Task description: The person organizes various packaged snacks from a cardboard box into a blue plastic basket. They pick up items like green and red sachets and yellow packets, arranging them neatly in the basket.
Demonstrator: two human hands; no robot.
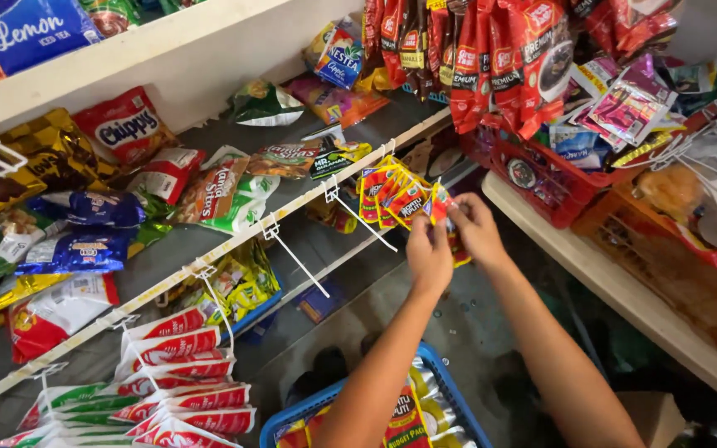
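Together, both hands, left (429, 253) and right (476, 228), pinch a small red-and-orange foil sachet (441, 207) at the shelf's front edge (292, 217), beside sachets hanging from a white wire peg (363, 222).

Soft, even daylight fills the frame, brightest at the right, where the pale wooden counter edge (616, 286) and the white wire rack (707, 149) in the upper right look washed out. The glossy red foil sachets (491, 58) hanging at top centre carry small white glints. The lower centre is dim: the floor under the grey shelf (184, 241) sinks into shadow. Both forearms are well lit. Focus is fair in the middle; the lower right corner is dark and smeared, and straight shelf edges bow slightly toward the left border.
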